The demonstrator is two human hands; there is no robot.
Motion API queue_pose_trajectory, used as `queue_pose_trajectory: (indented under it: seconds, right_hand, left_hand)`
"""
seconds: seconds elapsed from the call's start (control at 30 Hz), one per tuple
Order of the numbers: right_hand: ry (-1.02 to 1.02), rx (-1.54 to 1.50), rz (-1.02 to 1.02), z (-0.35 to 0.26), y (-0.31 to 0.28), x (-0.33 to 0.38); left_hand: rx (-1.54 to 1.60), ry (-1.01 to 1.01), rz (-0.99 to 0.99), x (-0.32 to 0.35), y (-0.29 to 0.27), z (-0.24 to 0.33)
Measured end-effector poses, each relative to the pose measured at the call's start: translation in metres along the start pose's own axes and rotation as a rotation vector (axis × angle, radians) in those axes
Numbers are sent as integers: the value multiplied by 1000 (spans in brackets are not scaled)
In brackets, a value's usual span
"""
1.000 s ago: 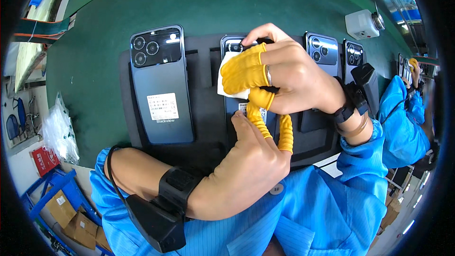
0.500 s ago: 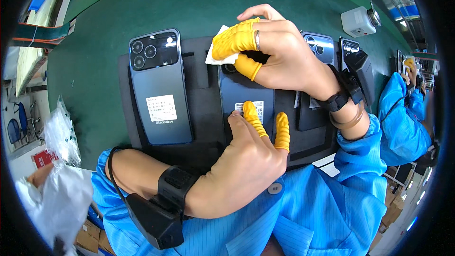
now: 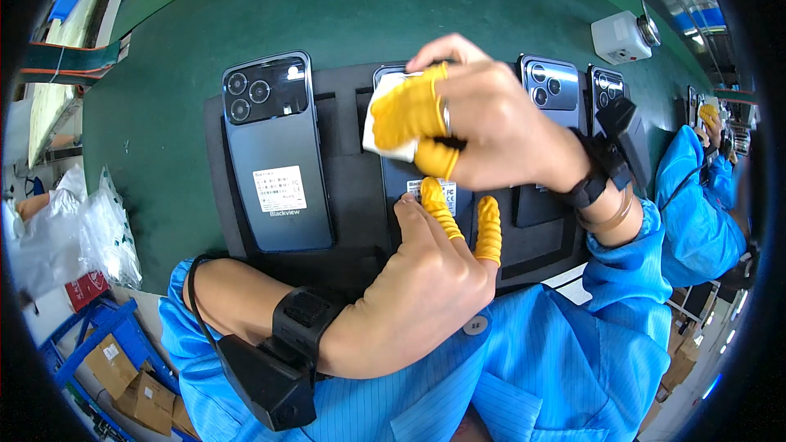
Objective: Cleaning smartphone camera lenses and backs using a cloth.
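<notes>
My right hand (image 3: 483, 115), with yellow finger cots and a ring, pinches a white wiping cloth (image 3: 383, 141) over the upper back of the middle phone (image 3: 401, 172). The hand and cloth hide that phone's camera area. Lower on this phone, my left hand (image 3: 430, 274) rests spread fingers by the white label (image 3: 446, 190); two of its digits wear yellow cots. The cotted digit on the right stands apart near the phone's edge. To the left, another dark blue phone (image 3: 282, 151) lies back up, showing its cameras and a white label.
Beneath the phones is a black foam tray (image 3: 354, 237) on a green bench (image 3: 344, 20). More phones (image 3: 550, 86) lie at the right, near a white dispenser bottle (image 3: 620, 38). Clear plastic bags (image 3: 115, 237) hang at the left edge. A co-worker's blue sleeve (image 3: 696, 213) shows far right.
My right hand has moved the cloth down the phone, toward my left hand, uncovering the phone's top edge. My left hand has stayed in place. Plastic bags at the left have shifted upward.
</notes>
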State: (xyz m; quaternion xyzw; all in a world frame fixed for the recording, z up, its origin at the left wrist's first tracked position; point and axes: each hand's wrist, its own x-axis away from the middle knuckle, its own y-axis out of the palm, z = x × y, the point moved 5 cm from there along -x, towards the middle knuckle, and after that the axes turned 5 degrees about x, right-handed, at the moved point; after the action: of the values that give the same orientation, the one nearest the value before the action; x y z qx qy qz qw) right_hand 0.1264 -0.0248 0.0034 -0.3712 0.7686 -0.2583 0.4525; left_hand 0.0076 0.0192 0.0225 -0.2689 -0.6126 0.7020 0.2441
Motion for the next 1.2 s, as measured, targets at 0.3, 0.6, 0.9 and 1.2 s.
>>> queue_pose_trajectory:
  seconds: [0.3,0.6,0.9,1.2]
  right_hand:
    - [-64,33,46,4,-1,1]
    - [-8,112,51,22,-3,-7]
    - [168,132,77,30,-19,9]
    - [216,173,88,32,-44,39]
  left_hand:
    - [15,-8,-32,0,1,-1]
    - [23,-2,-24,1,2,0]
    - [17,0,3,0,1,-1]
    - [1,26,-19,1,0,-1]
